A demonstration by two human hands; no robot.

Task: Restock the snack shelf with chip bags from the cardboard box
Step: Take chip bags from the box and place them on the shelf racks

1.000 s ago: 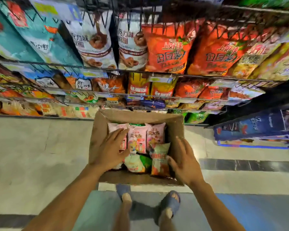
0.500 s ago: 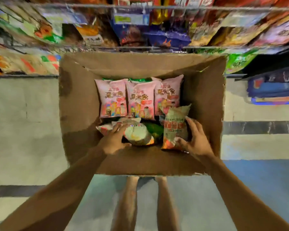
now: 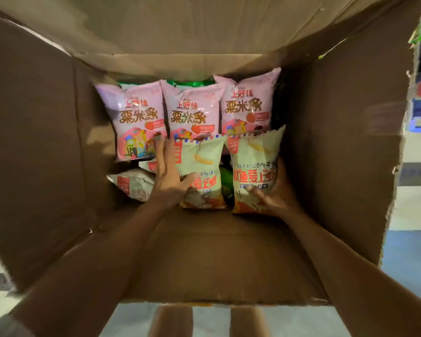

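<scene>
Both arms reach down into the cardboard box (image 3: 58,142), which stands open on the floor (image 3: 411,207). The left grip (image 3: 167,176) lies along the left edge of the left pale bag (image 3: 202,164), fingers stretched up beside it and thumb pressed across its front, so the bag is pinched between them. The right grip (image 3: 275,193) is clenched round the lower right corner of the right pale bag (image 3: 253,161), fingers curled behind and thumb on the front. Both bags stand upright, side by side, with a green bag (image 3: 226,183) wedged in the gap between them.

Just behind them, three pink bags (image 3: 192,115) stand in a row against the far wall. A fallen pale bag (image 3: 134,187) lies on its side left of the left grip, close to the left wall.

The near half of the box bottom is bare cardboard. The walls rise high on either side, flaps spread outward, and the right flap has a ragged edge.
</scene>
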